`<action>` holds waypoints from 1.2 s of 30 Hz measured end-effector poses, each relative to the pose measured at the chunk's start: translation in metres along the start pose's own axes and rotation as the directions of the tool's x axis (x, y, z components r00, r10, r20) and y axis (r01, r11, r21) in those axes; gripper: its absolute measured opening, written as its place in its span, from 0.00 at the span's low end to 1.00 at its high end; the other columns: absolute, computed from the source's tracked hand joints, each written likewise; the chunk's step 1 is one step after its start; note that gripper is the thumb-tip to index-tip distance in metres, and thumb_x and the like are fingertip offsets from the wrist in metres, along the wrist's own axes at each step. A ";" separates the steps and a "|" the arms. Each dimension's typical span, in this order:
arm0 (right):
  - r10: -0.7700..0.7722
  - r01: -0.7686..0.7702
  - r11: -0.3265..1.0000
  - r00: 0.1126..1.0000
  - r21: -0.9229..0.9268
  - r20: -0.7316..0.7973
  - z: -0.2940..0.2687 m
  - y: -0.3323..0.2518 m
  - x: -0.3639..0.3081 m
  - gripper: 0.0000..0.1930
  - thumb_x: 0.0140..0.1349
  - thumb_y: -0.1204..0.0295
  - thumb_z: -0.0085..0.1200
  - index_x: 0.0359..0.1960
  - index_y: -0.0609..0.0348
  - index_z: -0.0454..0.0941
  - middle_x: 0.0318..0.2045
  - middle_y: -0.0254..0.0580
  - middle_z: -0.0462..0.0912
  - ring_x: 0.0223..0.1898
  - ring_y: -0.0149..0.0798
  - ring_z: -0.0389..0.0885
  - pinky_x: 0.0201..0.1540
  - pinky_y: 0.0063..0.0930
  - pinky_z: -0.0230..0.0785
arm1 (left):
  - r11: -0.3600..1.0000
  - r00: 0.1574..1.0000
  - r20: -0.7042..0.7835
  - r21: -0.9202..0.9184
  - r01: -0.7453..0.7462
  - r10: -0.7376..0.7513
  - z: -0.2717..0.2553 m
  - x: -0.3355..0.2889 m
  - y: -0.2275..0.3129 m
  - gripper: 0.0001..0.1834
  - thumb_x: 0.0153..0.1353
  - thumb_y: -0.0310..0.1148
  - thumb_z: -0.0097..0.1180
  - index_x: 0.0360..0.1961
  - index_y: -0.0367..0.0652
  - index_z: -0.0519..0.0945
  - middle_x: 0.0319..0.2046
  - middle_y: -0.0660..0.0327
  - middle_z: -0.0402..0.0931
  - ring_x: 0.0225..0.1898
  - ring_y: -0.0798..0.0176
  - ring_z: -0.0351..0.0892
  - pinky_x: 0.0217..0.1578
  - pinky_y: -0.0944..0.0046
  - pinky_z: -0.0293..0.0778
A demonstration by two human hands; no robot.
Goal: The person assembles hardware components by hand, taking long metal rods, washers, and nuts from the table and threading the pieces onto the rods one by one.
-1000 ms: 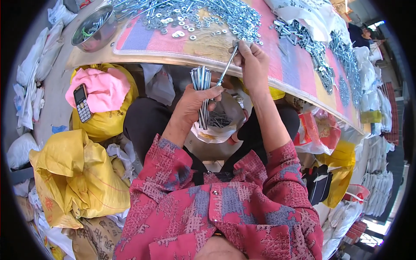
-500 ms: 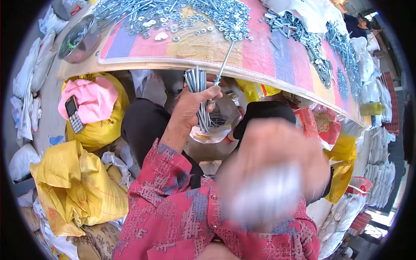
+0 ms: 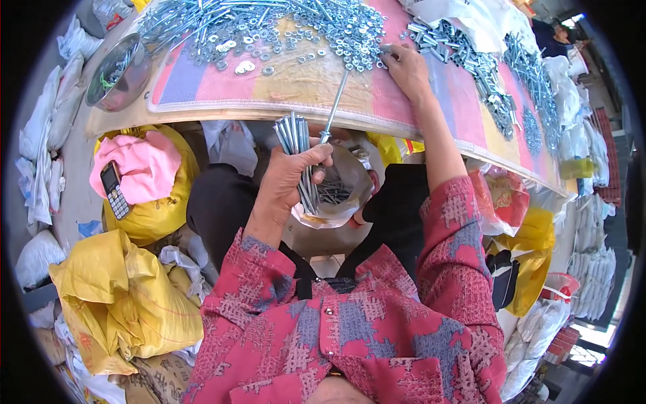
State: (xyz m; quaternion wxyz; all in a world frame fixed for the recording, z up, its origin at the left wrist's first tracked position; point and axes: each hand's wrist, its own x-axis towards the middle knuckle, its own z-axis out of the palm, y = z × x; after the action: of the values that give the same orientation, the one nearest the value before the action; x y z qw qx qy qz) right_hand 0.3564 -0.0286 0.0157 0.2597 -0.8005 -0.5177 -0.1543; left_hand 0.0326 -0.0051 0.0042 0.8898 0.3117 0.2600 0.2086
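Note:
My left hand (image 3: 286, 175) is closed around a bundle of long metal bolts (image 3: 294, 137), held above the gap between my knees. Its thumb and finger also pinch one longer threaded rod (image 3: 336, 102), which leans up toward the table and carries a nut or washer near its lower end. On the table, my right hand (image 3: 408, 71) has its fingertips pressed together at the right edge of a heap of nuts and washers (image 3: 360, 44); what they grip is too small to make out. Below my left hand sits a plastic-lined container (image 3: 353, 205) with bolts inside.
A striped cloth (image 3: 397, 101) covers the table. Metal sleeves (image 3: 437, 40) lie in a heap at the right. A steel bowl (image 3: 131, 91) stands at the left edge. Yellow sacks (image 3: 134, 296), a pink cloth (image 3: 138, 158) and a phone (image 3: 116, 192) are left of my legs.
My right hand, blurred close in front of my body before, now rests on the table by the nuts and washers. The left hand still grips the bolts, slightly lower in view.

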 end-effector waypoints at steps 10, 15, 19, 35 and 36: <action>0.221 -0.244 0.886 0.970 0.394 0.105 -0.048 -0.066 -0.011 0.15 0.58 0.61 0.59 0.38 0.60 0.84 0.27 0.43 0.84 0.27 0.37 0.80 0.35 0.29 0.71 | 0.999 0.999 -0.009 -0.001 -0.032 0.032 -0.005 0.001 0.002 0.13 0.52 0.22 0.65 0.39 0.32 0.77 0.24 0.55 0.78 0.17 0.68 0.74 0.16 0.73 0.68; 0.223 -0.396 0.586 0.918 0.707 0.329 -0.067 -0.110 -0.045 0.14 0.59 0.61 0.61 0.31 0.63 0.83 0.22 0.31 0.78 0.25 0.23 0.71 0.30 0.19 0.64 | 0.998 0.999 0.018 0.045 -0.041 0.040 -0.001 -0.008 0.004 0.12 0.51 0.23 0.65 0.36 0.30 0.77 0.26 0.54 0.78 0.22 0.68 0.77 0.16 0.73 0.69; 0.165 -0.394 0.553 0.915 0.734 0.368 -0.069 -0.112 -0.052 0.11 0.62 0.66 0.59 0.30 0.62 0.81 0.20 0.27 0.75 0.22 0.20 0.66 0.25 0.16 0.57 | 0.997 0.999 0.029 0.069 -0.029 0.027 0.003 -0.013 0.003 0.12 0.51 0.24 0.67 0.34 0.32 0.79 0.24 0.56 0.78 0.20 0.68 0.76 0.15 0.74 0.67; -0.110 -0.342 0.634 0.848 0.694 0.519 -0.081 -0.131 -0.024 0.08 0.60 0.68 0.59 0.30 0.60 0.81 0.21 0.27 0.77 0.21 0.21 0.70 0.27 0.16 0.60 | 0.998 0.994 0.104 0.061 -0.022 0.016 -0.016 -0.018 0.014 0.10 0.51 0.27 0.66 0.33 0.35 0.79 0.22 0.57 0.76 0.16 0.71 0.70 0.14 0.75 0.64; -0.124 -0.312 0.709 0.828 0.632 0.548 -0.084 -0.145 -0.027 0.08 0.59 0.67 0.60 0.30 0.60 0.82 0.20 0.26 0.77 0.21 0.21 0.70 0.27 0.16 0.61 | 1.000 0.991 0.135 0.022 -0.022 0.019 -0.020 -0.015 0.012 0.10 0.51 0.27 0.66 0.33 0.35 0.79 0.23 0.57 0.77 0.16 0.71 0.70 0.14 0.74 0.64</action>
State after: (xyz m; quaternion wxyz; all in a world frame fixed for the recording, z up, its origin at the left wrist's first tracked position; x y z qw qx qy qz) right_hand 0.2147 -0.0493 0.1074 0.3889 -0.6773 -0.5450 0.3049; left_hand 0.0064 0.0044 0.0042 0.8994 0.3383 0.1985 0.1930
